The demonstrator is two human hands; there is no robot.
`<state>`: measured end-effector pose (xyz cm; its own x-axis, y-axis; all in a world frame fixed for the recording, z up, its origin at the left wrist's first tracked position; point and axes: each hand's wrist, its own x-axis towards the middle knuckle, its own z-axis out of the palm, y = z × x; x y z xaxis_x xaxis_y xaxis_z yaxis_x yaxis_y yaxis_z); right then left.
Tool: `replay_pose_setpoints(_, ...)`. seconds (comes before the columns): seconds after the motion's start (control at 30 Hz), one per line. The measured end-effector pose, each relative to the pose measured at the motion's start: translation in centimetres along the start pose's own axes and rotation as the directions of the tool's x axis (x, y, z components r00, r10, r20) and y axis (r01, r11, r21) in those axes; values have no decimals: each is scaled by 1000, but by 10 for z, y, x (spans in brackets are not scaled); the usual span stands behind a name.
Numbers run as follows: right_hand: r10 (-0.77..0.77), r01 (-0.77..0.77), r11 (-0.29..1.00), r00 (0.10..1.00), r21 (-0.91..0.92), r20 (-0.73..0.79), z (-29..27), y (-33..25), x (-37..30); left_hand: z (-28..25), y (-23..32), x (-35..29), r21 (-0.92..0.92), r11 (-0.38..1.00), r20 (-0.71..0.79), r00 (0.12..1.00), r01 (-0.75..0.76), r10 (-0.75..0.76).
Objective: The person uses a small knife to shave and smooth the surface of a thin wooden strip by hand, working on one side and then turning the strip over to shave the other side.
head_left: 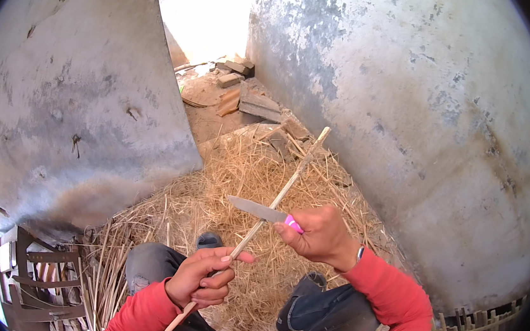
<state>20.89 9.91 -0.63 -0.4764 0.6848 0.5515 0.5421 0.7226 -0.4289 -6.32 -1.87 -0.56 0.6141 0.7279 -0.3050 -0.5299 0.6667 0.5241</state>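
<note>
Left hand (198, 279): I see its grip closed round the lower part of a stick (280, 196), thumb laid along the shaft, fingers curled under.
Stick: thin, pale, runs slantwise from the lower edge by my left sleeve up and right to a tip over the straw (211, 192); held in the air above my knees.
Right hand (319, 234): grip closed on the pink handle of a knife (257, 210), wrist bent inward.
Knife: grey blade points left, roughly level, and meets the stick about midway along its length; blade and stick appear to touch where they cross.
Hands: near each other, not touching.
Sleeves: red on both arms; a band shows at the right wrist.
Straw: a loose heap on the floor under my legs.
Walls (413, 84): stained grey plaster left and right.
Slats (37, 277): dark wooden pieces at lower left.
</note>
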Motion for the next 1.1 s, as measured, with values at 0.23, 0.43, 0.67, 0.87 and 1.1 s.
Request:
replay_pose_setpoints(0.23, 56, -64, 996, 991, -62, -121, -7, 28, 8, 5, -4, 3, -62, 998, -39, 999, 7, -10)
replay_pose_setpoints(0.43, -153, 67, 942, 958, -330, -241, -24, 46, 23, 10, 1, 3, -86, 996, -3, 999, 33, -34)
replay_pose_setpoints(0.67, 224, -197, 964, 964, 181, -142, -12, 29, 16, 11, 0, -2, 6, 1000, -16, 1000, 16, -16)
replay_pose_setpoints(0.87, 464, -185, 669, 860, 720, -211, -8, 21, 8, 12, -9, 6, 232, 972, -122, 990, -44, 74)
replay_pose_setpoints(1.1, 479, -197, 734, 829, 650, -289, -4, 26, 11, 17, -19, 12, 442, 894, -168, 971, -79, 169)
